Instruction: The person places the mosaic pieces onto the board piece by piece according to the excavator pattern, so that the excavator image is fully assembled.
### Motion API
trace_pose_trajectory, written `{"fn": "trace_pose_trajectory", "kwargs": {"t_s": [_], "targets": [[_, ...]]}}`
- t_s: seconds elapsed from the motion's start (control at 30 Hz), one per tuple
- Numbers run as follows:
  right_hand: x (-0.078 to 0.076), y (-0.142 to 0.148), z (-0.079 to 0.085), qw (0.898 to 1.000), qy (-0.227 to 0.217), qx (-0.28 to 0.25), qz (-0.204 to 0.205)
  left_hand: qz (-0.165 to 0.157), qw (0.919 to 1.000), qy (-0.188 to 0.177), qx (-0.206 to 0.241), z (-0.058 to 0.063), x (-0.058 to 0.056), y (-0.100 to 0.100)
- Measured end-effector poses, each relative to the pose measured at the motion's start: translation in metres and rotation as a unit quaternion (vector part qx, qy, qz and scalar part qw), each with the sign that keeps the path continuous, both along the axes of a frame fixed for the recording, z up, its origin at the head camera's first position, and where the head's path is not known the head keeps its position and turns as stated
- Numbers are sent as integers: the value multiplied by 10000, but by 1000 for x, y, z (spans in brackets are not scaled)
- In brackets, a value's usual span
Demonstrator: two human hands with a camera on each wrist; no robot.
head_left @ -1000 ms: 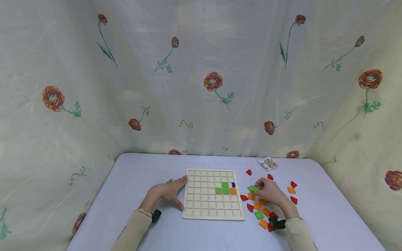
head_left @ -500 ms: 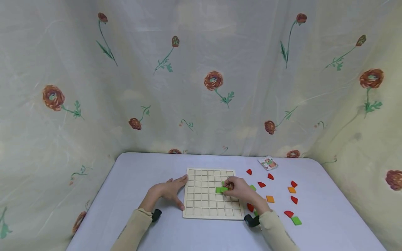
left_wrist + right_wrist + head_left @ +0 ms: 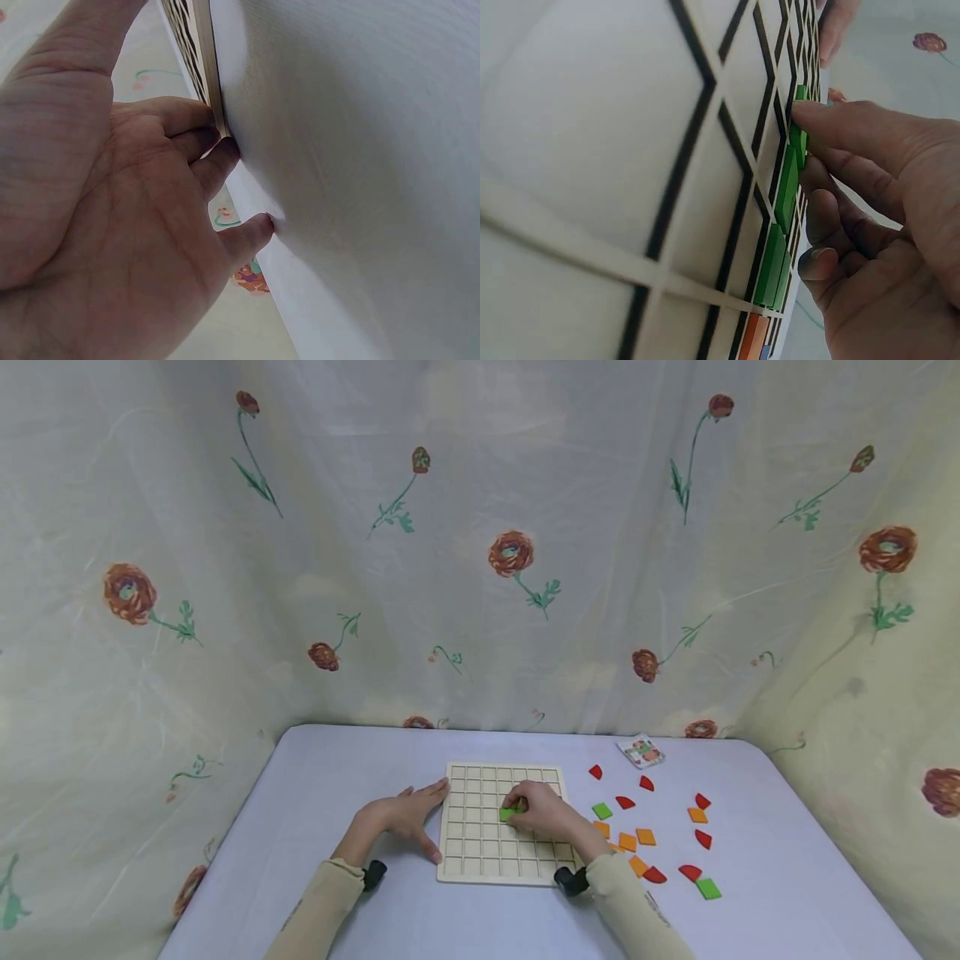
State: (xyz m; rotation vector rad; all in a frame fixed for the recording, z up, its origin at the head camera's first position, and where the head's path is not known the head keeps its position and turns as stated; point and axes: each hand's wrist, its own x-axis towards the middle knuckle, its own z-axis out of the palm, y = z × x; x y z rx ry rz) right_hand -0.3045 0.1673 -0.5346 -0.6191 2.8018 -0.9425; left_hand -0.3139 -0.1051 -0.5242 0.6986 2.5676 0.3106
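A pale wooden grid board [image 3: 480,850] lies on the table. My left hand [image 3: 399,817] rests at its left edge, fingers and thumb spread; the left wrist view shows fingertips against the board's side [image 3: 210,67]. Over the middle of the grid, my right hand [image 3: 549,812] pinches a green square tile [image 3: 800,135] between thumb and fingers. In the right wrist view, more green tiles [image 3: 772,262] sit in the grid beside it, followed by an orange tile [image 3: 753,337] and a sliver of blue piece [image 3: 765,352]. The right hand hides most of these in the head view.
Right of the board lie loose orange squares [image 3: 646,837], red quarter-round pieces [image 3: 690,872] and green squares [image 3: 708,888]. A patterned card [image 3: 641,750] sits near the table's back edge. A flowered curtain [image 3: 420,577] surrounds the table.
My right hand has carried a green tile from the loose pieces leftward onto the board, moving further left in the last half second. My left hand has stayed at the board's edge.
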Motion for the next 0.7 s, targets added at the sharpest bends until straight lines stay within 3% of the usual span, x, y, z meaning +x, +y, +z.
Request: {"fn": "trace_pose_trajectory", "kwargs": {"t_s": [0.37, 0.7], "targets": [[-3, 0, 2, 9998, -39, 18, 182, -33, 10000, -22, 32, 2, -1, -1], [-4, 3, 2, 9988, -448, -164, 95, 25, 9999, -61, 96, 4, 1, 0]]}}
